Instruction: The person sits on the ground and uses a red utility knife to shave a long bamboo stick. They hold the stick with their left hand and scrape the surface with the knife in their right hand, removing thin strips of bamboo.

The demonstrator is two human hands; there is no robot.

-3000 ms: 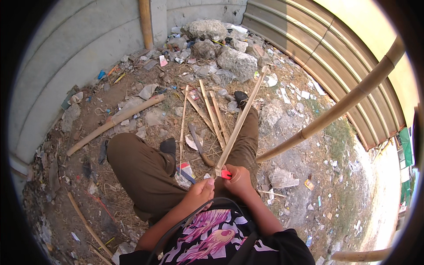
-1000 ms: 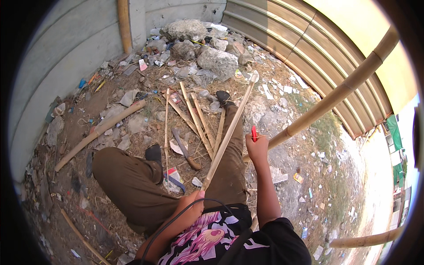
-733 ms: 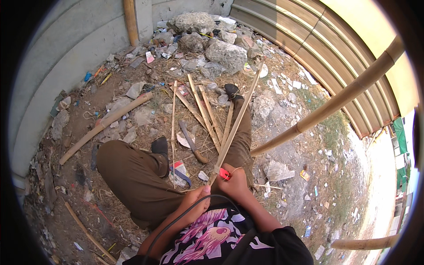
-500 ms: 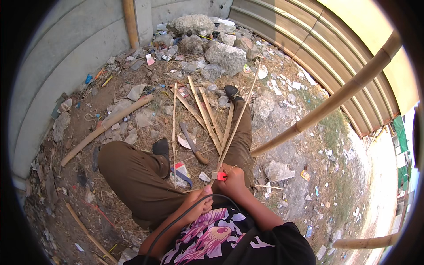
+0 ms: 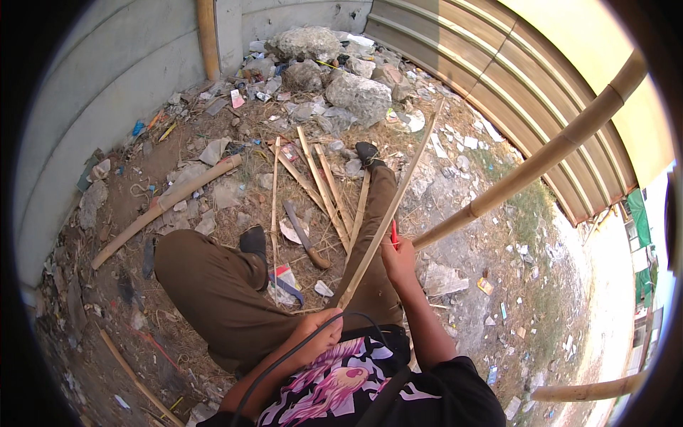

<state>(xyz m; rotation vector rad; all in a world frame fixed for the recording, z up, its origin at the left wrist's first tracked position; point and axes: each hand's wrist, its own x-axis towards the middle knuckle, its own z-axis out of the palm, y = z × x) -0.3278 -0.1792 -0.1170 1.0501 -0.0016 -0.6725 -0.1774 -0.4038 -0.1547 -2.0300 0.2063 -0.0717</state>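
Note:
A long pale bamboo strip [image 5: 388, 213] slants up and away from my lap, across my right thigh. My left hand [image 5: 320, 331] is closed around its near end, close to my shirt. Beside the strip, about halfway along, my right hand [image 5: 398, 257] is closed on a small red tool [image 5: 395, 233]; its blade or tip cannot be made out. A large knife [image 5: 306, 235] with a wooden handle lies on the ground between my legs. Several split bamboo strips [image 5: 324, 179] are spread beyond it, and a thin strip [image 5: 274, 206] lies left of the knife.
A thick bamboo pole [image 5: 526, 174] crosses on the right, near my right hand. Left of me lies a bamboo piece [image 5: 167, 206]. Rocks [image 5: 359, 96] and litter stand before the concrete wall [image 5: 128, 92] and metal sheeting [image 5: 512, 78]. A black cable [image 5: 284, 356] loops over my left hand.
My right hand has moved away from my left, forward and right along the strip, with the red tool. The strip's far end has swung right. My left hand has drawn slightly nearer my body.

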